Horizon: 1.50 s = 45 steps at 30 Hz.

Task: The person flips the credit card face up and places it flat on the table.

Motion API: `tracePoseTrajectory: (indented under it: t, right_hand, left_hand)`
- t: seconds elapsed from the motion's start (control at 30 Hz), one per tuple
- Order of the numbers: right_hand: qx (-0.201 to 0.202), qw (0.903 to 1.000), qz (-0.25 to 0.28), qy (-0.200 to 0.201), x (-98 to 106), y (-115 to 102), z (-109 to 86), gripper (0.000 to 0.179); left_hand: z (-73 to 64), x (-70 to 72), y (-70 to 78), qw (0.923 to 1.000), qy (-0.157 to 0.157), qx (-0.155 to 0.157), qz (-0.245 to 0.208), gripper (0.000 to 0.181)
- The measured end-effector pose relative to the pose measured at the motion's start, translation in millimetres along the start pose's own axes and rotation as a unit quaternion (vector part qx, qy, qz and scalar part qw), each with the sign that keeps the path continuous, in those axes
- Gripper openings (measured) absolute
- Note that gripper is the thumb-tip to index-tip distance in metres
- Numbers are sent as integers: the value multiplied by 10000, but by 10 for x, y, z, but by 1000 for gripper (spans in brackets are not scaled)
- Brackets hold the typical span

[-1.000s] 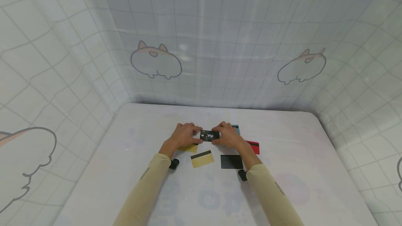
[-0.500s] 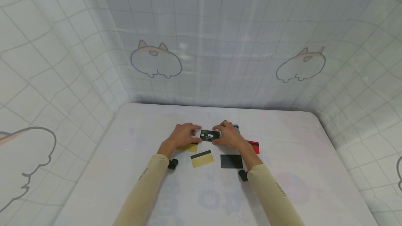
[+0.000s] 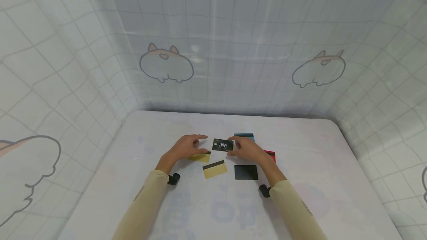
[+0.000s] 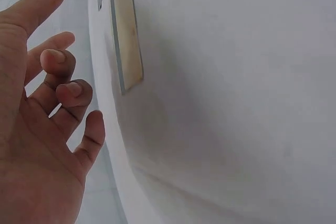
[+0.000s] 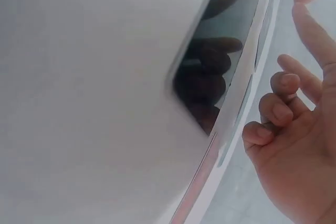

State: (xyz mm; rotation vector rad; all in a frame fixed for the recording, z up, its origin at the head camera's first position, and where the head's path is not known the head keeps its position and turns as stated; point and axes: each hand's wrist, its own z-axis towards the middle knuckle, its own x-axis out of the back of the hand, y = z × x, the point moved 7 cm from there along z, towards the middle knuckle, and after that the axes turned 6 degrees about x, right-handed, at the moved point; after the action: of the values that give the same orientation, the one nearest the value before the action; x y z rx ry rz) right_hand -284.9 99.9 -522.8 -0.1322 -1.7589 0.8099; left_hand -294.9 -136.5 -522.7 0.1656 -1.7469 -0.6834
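A black card with "Vip" on it (image 3: 222, 145) lies on the white table in the head view. My left hand (image 3: 182, 147) is to its left, apart from it, over part of a gold card (image 3: 201, 157). In the left wrist view the left hand (image 4: 44, 98) has its thumb out and fingers loosely bent, holding nothing. My right hand (image 3: 245, 148) is at the black card's right edge, index finger and thumb spread; whether they touch it is hard to tell. The right wrist view shows the right hand (image 5: 294, 124) with loosely bent fingers and nothing between them.
A second gold card (image 3: 215, 169) and a plain black card (image 3: 246, 172) lie nearer me. A blue card (image 3: 245, 136) is behind the right hand, and a red card (image 3: 271, 155) is partly hidden by the right forearm. The table (image 3: 213, 195) meets a curtain (image 3: 213, 84) behind.
My left hand has drawn away to the left from the black card. The right hand has shifted slightly right and nearer me, uncovering more of the blue card. The black card stays about where it was.
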Motion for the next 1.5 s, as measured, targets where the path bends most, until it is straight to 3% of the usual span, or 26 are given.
tracePoseTrajectory:
  t: [0.2, 0.4, 0.53, 0.73, 0.93, 1.13, 1.5]
  right_hand:
    - [97, 9999, 64, -116, -2, -15, -135, 69]
    - [338, 9989, 221, -223, -43, -75, -263, 69]
    - [463, 9983, 139, -339, -118, -130, -306, 68]
    - [584, 9969, -207, -493, -205, -230, -333, 71]
    - [509, 9961, -423, -582, -267, -300, -345, 69]
    - [619, 9932, -747, -640, -315, -367, -331, 67]
    - [664, 9899, -1028, -719, -378, -382, -352, 58]
  left_hand:
    - [-184, -2, 11, 9999, 13, -153, -13, 64]
    - [-383, 1, 47, 9978, 381, -200, 506, 63]
    - [-529, -31, 54, 9952, 667, -62, 719, 60]
    - [-695, -143, 114, 9929, 703, 126, 949, 62]
    - [-753, -214, 160, 9905, 716, 304, 1131, 59]
    - [-782, -298, 199, 9924, 519, 429, 1030, 56]
    - [-783, -363, 299, 9921, 461, 345, 1112, 51]
